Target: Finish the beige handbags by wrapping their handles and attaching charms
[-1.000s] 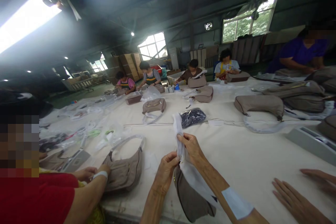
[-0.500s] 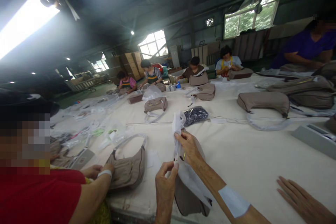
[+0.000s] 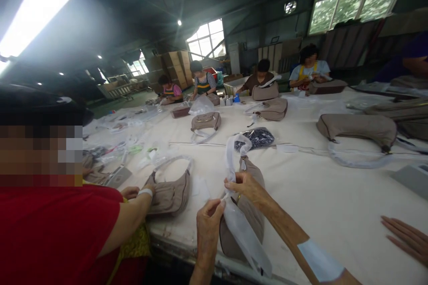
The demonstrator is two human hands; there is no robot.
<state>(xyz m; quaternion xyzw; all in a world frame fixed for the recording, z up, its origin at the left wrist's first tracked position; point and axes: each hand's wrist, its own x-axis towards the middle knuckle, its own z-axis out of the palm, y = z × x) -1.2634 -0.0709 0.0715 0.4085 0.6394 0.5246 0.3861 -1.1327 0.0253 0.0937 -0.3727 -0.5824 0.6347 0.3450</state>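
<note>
A taupe handbag [image 3: 256, 213] lies on the table in front of me, its strap [image 3: 230, 151] wrapped in white translucent paper and looped up at the far end. My right hand [image 3: 246, 187] pinches the wrapped strap between thumb and fingers. Just nearer to me, my left hand [image 3: 210, 220] is closed in a pinch on the same strap, at the wrapping near its end. A loose length of white wrapping paper [image 3: 245, 236] hangs from there over the bag's front towards the table edge.
At my left a co-worker in a red top [image 3: 60, 227] handles another taupe bag [image 3: 172, 196]. Another person's flat hand [image 3: 406, 236] rests at right. Beyond the strap lies a plastic packet of dark items [image 3: 259, 138]. More bags [image 3: 357, 127] and several co-workers line the table.
The view has shifted, so most of the scene appears further right. My right hand has slid along the strap towards my left hand. The strap's far loop now shows more openly.
</note>
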